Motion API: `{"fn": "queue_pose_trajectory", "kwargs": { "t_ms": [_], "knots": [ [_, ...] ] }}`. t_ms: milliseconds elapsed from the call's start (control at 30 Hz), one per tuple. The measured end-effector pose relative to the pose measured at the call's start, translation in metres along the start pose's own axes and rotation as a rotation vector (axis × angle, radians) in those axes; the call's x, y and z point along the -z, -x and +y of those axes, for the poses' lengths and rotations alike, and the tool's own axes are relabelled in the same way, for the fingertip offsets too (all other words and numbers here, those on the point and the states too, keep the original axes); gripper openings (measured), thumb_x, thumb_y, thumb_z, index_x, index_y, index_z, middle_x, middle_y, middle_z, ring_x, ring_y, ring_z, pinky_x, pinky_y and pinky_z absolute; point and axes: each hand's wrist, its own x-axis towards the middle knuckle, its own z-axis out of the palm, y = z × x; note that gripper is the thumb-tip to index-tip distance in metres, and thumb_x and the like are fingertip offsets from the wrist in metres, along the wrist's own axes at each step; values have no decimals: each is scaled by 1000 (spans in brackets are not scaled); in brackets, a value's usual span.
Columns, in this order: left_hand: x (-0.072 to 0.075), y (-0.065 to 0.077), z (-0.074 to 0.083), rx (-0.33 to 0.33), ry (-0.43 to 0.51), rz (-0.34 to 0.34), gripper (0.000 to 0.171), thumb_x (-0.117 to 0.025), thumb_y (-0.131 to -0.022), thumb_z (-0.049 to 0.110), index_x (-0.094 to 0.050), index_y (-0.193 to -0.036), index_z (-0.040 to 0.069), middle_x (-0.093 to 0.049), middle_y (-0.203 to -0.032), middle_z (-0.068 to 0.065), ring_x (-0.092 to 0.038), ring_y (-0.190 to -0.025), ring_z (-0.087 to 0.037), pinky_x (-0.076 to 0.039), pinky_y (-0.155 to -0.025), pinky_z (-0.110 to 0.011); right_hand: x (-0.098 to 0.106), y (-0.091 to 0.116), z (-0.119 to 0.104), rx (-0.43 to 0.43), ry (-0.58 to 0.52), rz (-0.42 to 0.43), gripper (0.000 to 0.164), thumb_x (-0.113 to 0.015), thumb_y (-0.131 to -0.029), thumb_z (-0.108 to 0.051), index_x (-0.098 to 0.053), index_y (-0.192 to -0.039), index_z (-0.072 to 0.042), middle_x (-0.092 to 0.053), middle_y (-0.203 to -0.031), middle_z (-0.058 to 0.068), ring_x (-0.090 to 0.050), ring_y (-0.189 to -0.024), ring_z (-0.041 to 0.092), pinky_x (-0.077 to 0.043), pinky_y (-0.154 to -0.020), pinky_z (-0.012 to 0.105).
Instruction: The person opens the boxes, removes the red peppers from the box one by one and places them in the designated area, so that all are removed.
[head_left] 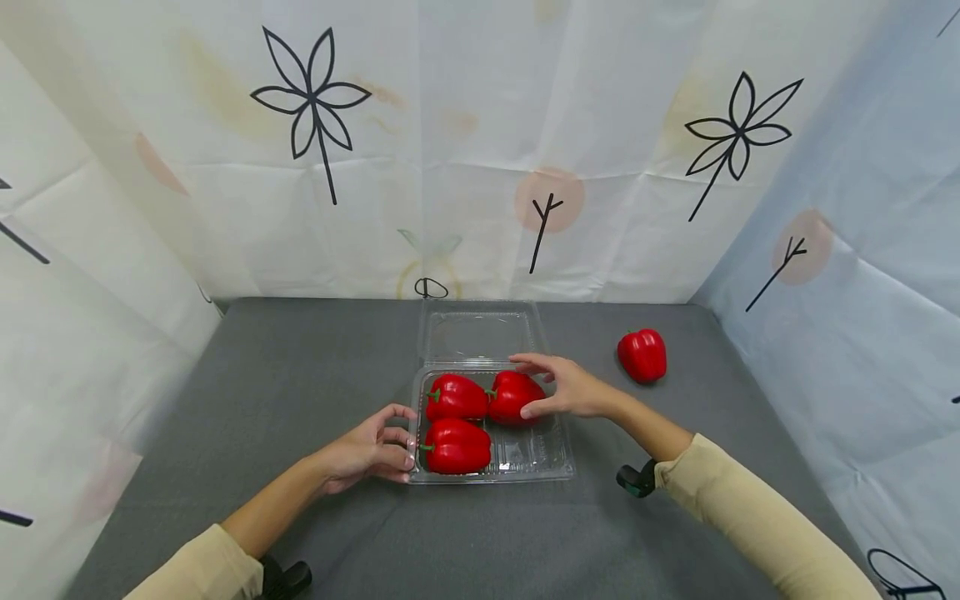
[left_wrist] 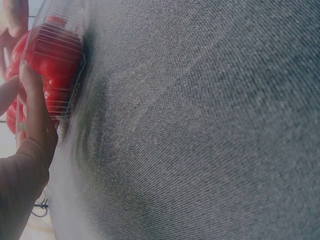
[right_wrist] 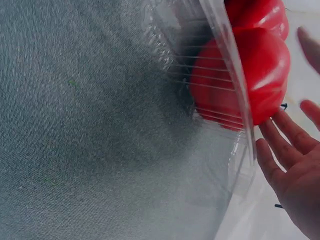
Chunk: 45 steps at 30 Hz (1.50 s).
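A clear plastic clamshell container (head_left: 525,468) lies with its lid folded back on the grey surface. Inside are three red bell peppers: one at the back left (head_left: 457,397), one at the front left (head_left: 456,447) and one at the back right (head_left: 510,398). My left hand (head_left: 371,450) holds the container's left rim between thumb and fingers. Over the back right pepper is my right hand (head_left: 566,387), its fingers spread and loosely bent. The right wrist view shows the fingertips (right_wrist: 280,117) near that pepper, with the thumb apart from it.
Another red bell pepper (head_left: 642,356) sits on the grey cloth-covered table (head_left: 322,367) at the back right. The transparent lid (head_left: 480,333) extends toward the back wall. Patterned white curtains (head_left: 465,150) enclose the back and sides.
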Motion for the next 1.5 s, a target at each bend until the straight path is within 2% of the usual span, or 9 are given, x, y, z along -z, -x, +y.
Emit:
{"fn": "queue_pose_trajectory", "kwargs": {
  "t_ms": [167,333,1000,1300,1500],
  "knots": [
    [0,-1,-1,-2,5,-1,61,-67,-89,0,-28,-137,4,-59,-98,-7,-66,-79,-20,-60,-77,-39,-6,-3,3,-45,40,-83,72,-79,-84,-22,-46,-145,-2,-57,-137,14,-52,-123,33,-48,-100,51],
    [0,-2,-2,-15,10,-4,63,-68,-88,-1,-28,-137,3,-58,-97,-6,-66,-78,-19,-60,-76,-39,-9,-4,1,-59,77,-99,72,-80,-83,-23,-47,-144,-2,-59,-135,12,-55,-119,29,-53,-93,40],
    [2,-3,-3,8,9,2,62,-67,-90,0,-28,-138,5,-59,-99,-8,-67,-79,-21,-60,-77,-41,-4,-6,-1,-54,51,-123,72,-79,-85,-23,-45,-145,1,-56,-138,16,-55,-121,31,-52,-95,42],
    [1,-1,0,-4,7,-2,63,-67,-89,-1,-27,-138,3,-59,-98,-7,-66,-78,-19,-60,-76,-39,7,-4,-8,-52,34,-73,70,-77,-86,-24,-47,-145,0,-62,-129,10,-58,-114,25,-53,-91,40],
    [0,-1,0,3,0,0,63,-66,-89,-1,-28,-138,2,-58,-99,-9,-66,-79,-20,-60,-76,-39,20,2,-13,-67,-15,3,70,-75,-88,-23,-44,-147,0,-64,-125,12,-60,-110,29,-57,-86,41]
  ]
}}
